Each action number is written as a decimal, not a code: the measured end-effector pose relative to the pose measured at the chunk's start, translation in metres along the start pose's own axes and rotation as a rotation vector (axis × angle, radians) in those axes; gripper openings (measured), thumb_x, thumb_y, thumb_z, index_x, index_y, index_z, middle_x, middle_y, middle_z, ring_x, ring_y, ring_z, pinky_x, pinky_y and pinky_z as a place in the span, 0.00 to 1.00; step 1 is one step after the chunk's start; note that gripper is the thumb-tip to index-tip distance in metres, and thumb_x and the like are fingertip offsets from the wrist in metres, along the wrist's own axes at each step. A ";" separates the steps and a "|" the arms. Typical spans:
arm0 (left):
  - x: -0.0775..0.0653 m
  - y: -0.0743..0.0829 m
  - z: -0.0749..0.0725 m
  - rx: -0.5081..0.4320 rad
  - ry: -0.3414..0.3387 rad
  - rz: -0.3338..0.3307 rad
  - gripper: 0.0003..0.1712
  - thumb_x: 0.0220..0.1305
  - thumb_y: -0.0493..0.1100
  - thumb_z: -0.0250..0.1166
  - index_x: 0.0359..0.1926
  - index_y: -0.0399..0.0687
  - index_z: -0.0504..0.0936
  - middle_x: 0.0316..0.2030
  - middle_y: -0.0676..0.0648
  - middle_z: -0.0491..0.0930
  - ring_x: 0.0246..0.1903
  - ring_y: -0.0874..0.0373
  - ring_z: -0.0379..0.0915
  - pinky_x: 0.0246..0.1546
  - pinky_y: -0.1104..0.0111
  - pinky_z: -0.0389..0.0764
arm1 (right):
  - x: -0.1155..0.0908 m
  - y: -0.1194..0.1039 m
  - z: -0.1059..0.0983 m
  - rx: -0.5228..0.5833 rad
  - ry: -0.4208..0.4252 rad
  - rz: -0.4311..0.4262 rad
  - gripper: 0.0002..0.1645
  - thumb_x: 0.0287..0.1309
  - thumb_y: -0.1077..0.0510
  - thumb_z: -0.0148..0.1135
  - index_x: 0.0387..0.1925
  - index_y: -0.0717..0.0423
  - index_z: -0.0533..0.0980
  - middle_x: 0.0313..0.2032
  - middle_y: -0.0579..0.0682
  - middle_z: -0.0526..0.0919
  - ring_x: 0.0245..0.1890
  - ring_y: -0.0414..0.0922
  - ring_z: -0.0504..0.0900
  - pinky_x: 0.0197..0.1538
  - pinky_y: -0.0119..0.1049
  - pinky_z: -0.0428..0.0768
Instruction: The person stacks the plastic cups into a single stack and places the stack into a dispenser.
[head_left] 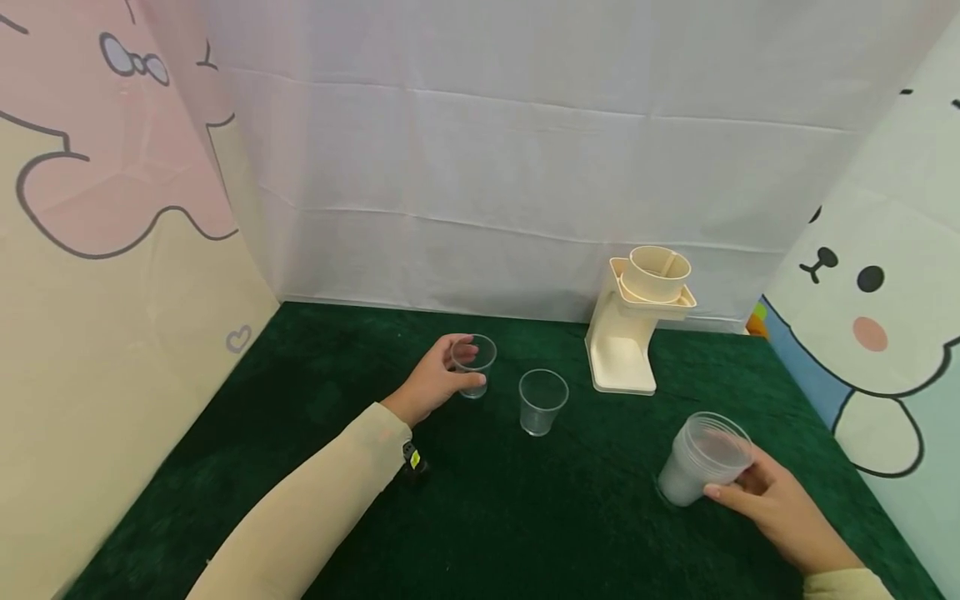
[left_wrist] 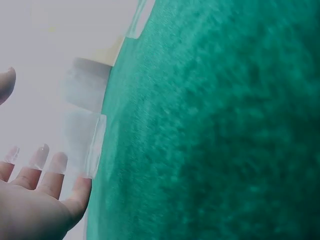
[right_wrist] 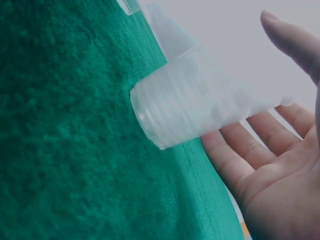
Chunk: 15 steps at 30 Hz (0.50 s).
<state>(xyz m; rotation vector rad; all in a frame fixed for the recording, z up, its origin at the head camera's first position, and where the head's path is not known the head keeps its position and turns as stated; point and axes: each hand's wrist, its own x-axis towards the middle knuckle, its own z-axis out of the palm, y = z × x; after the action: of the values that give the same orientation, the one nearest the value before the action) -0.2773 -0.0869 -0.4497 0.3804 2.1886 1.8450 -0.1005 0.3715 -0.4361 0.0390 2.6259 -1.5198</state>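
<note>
The head view alone showed the cream plastic stand [head_left: 626,325] whole, a round cream cup-like piece [head_left: 651,283] seated on its top; the left wrist view caught only a cream corner. That wrist view, however, showed the fingertips of the left hand [head_left: 435,382] through clear plastic, and the right wrist view showed fingers along the underside of the stack, largely hidden from above.

The left hand grasped a clear, tapered plastic cup [head_left: 484,360], thumb on the near side, fingers on the far side, base at the dark green plush cloth [head_left: 517,517]. The right hand [head_left: 776,504] held a stack of nested translucent plastic cups [head_left: 697,467], thumb in front and fingers behind, spread rather than clenched.

Counted: one cup in the left hand; one clear upright cup [head_left: 542,404] standing untouched on the cloth, between the left hand and the stand; one stack, several rims visible, exact number not determinable; one stand, behind the stack and near the white fabric backdrop [head_left: 480,167].
</note>
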 end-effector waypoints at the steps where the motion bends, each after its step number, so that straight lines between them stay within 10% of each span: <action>1: 0.000 0.001 0.000 0.000 -0.003 0.004 0.43 0.64 0.42 0.75 0.74 0.54 0.63 0.70 0.44 0.69 0.69 0.52 0.65 0.68 0.48 0.69 | 0.000 0.000 0.000 -0.001 0.000 -0.001 0.45 0.70 0.51 0.67 0.77 0.63 0.55 0.69 0.65 0.66 0.51 0.26 0.77 0.48 0.31 0.82; 15: -0.005 0.025 0.006 -0.002 -0.062 0.048 0.41 0.65 0.42 0.74 0.74 0.52 0.64 0.70 0.42 0.69 0.69 0.52 0.66 0.67 0.47 0.70 | 0.001 0.000 -0.001 0.002 -0.004 -0.009 0.45 0.71 0.52 0.66 0.77 0.63 0.55 0.69 0.65 0.66 0.51 0.26 0.77 0.48 0.32 0.82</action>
<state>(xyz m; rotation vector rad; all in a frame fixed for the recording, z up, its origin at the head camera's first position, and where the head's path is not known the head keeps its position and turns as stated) -0.2693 -0.0795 -0.4261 0.4865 2.1543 1.8344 -0.1013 0.3719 -0.4359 0.0239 2.6249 -1.5241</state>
